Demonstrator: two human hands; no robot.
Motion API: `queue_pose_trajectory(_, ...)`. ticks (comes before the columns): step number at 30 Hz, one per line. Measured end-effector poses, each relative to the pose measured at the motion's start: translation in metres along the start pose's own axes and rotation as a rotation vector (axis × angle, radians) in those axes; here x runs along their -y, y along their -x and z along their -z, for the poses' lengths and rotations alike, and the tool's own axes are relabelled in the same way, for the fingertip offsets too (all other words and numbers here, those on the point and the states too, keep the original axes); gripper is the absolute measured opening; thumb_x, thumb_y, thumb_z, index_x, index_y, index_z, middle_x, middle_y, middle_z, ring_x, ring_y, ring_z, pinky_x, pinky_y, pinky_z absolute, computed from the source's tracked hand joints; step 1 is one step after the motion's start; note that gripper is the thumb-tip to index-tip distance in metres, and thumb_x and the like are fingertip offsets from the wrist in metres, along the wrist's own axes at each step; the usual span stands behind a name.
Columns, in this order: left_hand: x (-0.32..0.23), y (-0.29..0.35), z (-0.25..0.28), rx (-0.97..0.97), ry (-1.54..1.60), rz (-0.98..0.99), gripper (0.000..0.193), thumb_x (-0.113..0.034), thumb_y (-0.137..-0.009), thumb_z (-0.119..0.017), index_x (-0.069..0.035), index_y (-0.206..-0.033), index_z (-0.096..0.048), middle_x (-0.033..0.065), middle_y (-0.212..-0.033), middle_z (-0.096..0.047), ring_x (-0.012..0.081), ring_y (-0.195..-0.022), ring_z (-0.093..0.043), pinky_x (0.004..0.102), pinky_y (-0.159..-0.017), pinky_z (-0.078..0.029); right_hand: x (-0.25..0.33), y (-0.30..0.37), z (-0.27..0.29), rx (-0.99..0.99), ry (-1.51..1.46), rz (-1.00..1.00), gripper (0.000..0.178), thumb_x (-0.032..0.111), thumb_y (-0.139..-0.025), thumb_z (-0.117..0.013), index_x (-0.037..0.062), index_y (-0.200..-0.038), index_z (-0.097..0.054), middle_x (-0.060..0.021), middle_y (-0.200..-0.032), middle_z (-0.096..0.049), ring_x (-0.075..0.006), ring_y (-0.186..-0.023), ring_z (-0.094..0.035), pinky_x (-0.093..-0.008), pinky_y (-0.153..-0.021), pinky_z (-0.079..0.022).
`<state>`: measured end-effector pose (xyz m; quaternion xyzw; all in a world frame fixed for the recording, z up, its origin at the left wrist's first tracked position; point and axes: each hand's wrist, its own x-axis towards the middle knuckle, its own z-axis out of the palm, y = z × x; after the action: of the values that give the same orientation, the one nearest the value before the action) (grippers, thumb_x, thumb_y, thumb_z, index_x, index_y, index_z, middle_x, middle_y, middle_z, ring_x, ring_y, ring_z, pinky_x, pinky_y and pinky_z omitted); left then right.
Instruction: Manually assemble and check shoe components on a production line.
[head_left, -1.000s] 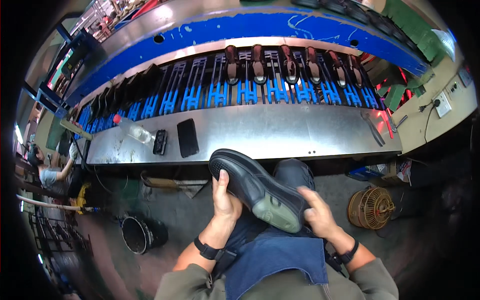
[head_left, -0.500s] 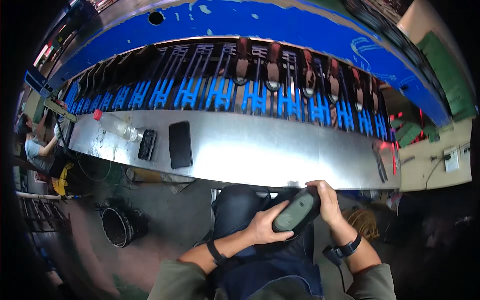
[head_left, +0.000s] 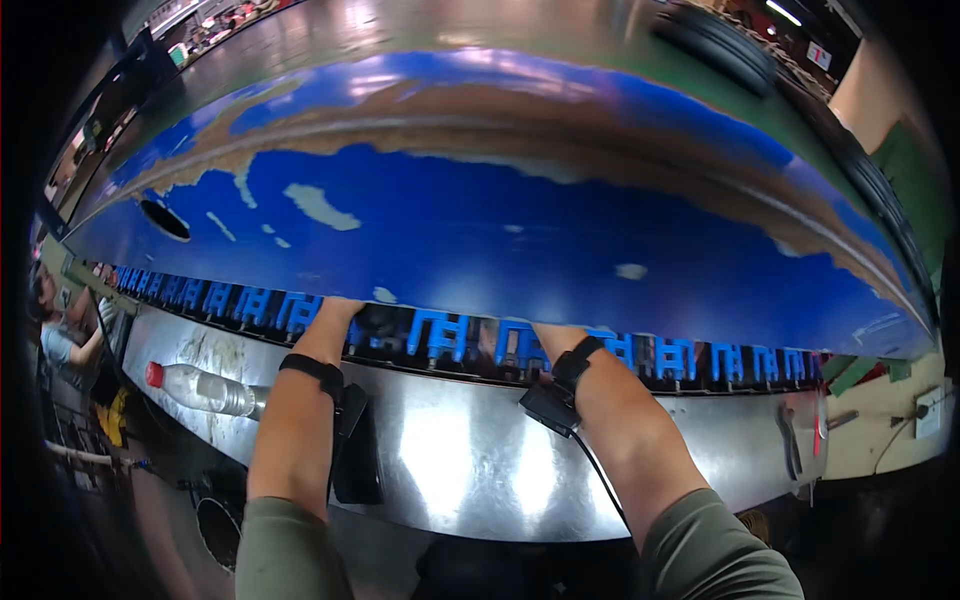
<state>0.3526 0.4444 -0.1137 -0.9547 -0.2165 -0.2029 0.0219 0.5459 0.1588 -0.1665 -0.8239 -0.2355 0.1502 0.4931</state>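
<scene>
Both my arms stretch forward over the metal ledge [head_left: 450, 430] into the gap beneath a blue-painted beam [head_left: 520, 245]. Only the back of my left hand [head_left: 343, 307] shows at the beam's lower edge; its fingers are hidden. To its right, my right hand [head_left: 558, 338] also disappears under the beam beyond the wrist. Around them runs a row of blue forked holders [head_left: 437, 334], the nearest between the two hands. Whatever either hand holds is out of sight. The dark, shoe-like piece with a green underside does not show.
A clear bottle with a red cap [head_left: 205, 388] lies on the ledge at the left. A black phone-like slab [head_left: 358, 455] is partly behind my left arm. Pliers [head_left: 790, 440] lie at the right end. Another person [head_left: 65, 335] is at the far left.
My hands have left my lap, where they held the dark, shoe-like piece, and now reach forward under the beam. The view has tilted up, and that piece is out of sight.
</scene>
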Motion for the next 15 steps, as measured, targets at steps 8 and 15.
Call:
queue_pose_trajectory(8, -0.138, 0.060, 0.092, 0.396, 0.358, -0.069, 0.062, -0.021, -0.085, -0.073, -0.001, -0.139, -0.051, 0.0277, -0.148, -0.042, 0.0423, -0.133, -0.049, 0.0492, -0.106, -0.046, 0.012, 0.278, 0.195, 0.202, -1.221, -0.663, 0.035, 0.022, -0.105, -0.051, 0.0032, -0.135, -0.054, -0.0170, -0.127, -0.062, -0.0300, -0.116, -0.062, -0.0423, -0.099, -0.053)
queue_pose_trajectory(15, -0.368, 0.026, 0.364, -0.164, 0.484, -1.046, 0.038, -0.008, -0.086, -0.066, -0.002, -0.122, -0.062, 0.0218, -0.125, -0.062, 0.0397, -0.124, -0.055, 0.0483, -0.109, -0.042, -0.024, 0.482, 0.269, -0.318, -0.069, -0.150, 0.052, 0.014, -0.089, -0.070, 0.0000, -0.136, -0.051, -0.0218, -0.131, -0.059, -0.0379, -0.124, -0.056, -0.0450, -0.106, -0.046)
